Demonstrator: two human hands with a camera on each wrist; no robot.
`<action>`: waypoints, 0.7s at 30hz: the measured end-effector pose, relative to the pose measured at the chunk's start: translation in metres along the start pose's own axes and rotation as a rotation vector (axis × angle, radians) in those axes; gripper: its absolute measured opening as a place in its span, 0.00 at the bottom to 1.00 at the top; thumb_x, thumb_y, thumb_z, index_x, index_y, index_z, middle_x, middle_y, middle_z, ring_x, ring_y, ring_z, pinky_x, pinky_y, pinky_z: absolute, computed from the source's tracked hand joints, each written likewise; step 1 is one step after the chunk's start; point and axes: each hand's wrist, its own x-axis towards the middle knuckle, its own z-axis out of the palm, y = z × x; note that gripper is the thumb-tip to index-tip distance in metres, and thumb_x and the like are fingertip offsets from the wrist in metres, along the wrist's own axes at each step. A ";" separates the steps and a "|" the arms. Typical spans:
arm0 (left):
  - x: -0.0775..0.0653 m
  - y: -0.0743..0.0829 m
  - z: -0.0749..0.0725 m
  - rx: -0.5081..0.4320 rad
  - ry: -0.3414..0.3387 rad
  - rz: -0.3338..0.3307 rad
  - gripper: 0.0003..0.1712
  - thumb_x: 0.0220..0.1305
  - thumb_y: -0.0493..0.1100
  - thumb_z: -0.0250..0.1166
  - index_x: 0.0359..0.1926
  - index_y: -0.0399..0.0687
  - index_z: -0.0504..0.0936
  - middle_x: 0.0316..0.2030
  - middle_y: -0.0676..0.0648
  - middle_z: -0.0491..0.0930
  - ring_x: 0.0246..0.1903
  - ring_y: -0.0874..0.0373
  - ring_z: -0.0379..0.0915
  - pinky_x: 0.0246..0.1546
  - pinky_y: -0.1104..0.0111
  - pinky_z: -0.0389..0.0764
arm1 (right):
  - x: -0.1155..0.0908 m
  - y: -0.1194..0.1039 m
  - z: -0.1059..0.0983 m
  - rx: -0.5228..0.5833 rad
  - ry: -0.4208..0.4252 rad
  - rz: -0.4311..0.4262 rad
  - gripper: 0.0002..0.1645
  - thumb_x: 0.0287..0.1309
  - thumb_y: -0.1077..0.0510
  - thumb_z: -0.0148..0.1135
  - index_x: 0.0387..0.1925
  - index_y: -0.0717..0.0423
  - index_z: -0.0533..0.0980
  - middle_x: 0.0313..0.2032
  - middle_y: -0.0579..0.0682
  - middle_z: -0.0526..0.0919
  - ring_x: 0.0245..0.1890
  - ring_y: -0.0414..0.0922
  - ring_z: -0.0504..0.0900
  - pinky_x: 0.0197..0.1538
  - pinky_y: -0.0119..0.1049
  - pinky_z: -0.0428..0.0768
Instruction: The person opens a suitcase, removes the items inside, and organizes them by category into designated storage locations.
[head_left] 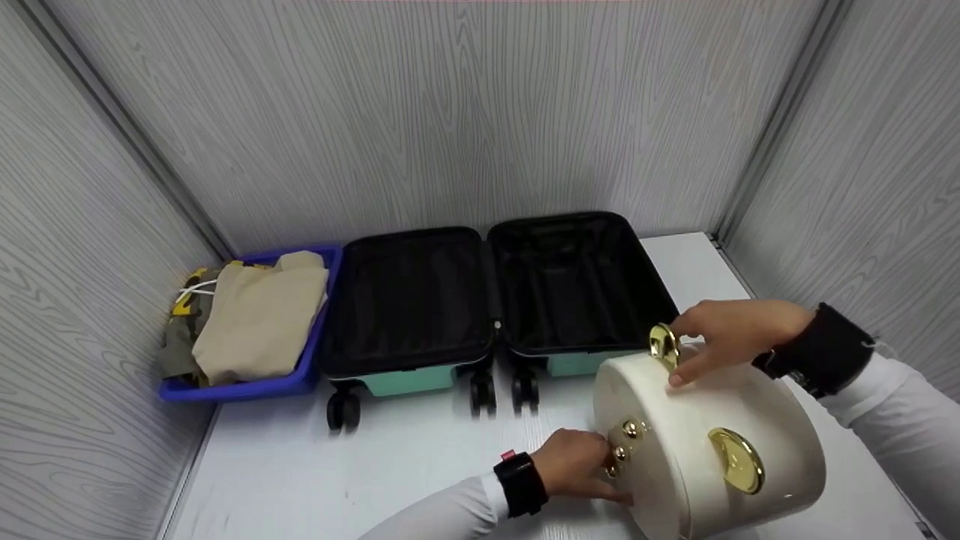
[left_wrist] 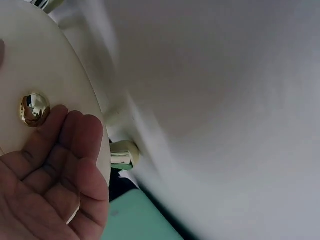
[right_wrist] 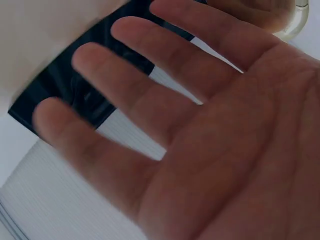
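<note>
A cream drum-shaped container with gold fittings lies tilted on its side at the front right. Gold ball knobs stud its flat end, and a gold crescent sits on its curved side. My left hand is at the flat end; in the left wrist view its loosely bent fingers lie beside a gold knob. Over the top of the drum is my right hand, its thumb against the cream surface beside another gold piece. The right wrist view shows the fingers spread and nearly straight.
An opened suitcase, black inside with a mint-green shell, lies against the back wall, wheels facing me. To its left, a blue basket holds a folded beige cloth and other fabric. Grey wood-grain walls enclose the white table.
</note>
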 end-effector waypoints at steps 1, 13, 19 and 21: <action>0.002 0.004 0.001 0.003 0.003 0.001 0.26 0.58 0.78 0.74 0.27 0.65 0.86 0.23 0.66 0.79 0.21 0.72 0.69 0.21 0.75 0.69 | 0.000 -0.001 -0.001 -0.012 -0.008 0.024 0.22 0.59 0.34 0.79 0.40 0.45 0.85 0.34 0.37 0.85 0.34 0.35 0.80 0.40 0.31 0.80; 0.030 0.050 0.011 0.059 0.037 0.027 0.34 0.75 0.69 0.65 0.15 0.60 0.71 0.13 0.61 0.68 0.14 0.66 0.62 0.16 0.71 0.63 | -0.004 0.005 0.005 -0.096 -0.037 0.155 0.23 0.56 0.32 0.79 0.33 0.44 0.82 0.29 0.36 0.81 0.29 0.36 0.77 0.35 0.35 0.77; 0.044 0.056 0.012 -0.042 -0.087 0.116 0.22 0.81 0.59 0.59 0.28 0.57 0.78 0.24 0.60 0.75 0.23 0.68 0.71 0.22 0.74 0.72 | -0.015 0.014 0.006 -0.139 -0.036 0.240 0.28 0.55 0.30 0.78 0.38 0.48 0.82 0.30 0.39 0.82 0.32 0.40 0.78 0.37 0.40 0.80; 0.047 0.055 0.011 -0.082 -0.159 0.150 0.14 0.82 0.57 0.58 0.42 0.57 0.82 0.36 0.61 0.80 0.32 0.70 0.76 0.29 0.77 0.77 | -0.018 0.017 0.006 -0.140 -0.036 0.260 0.30 0.54 0.30 0.78 0.38 0.49 0.81 0.30 0.40 0.82 0.32 0.41 0.79 0.37 0.41 0.80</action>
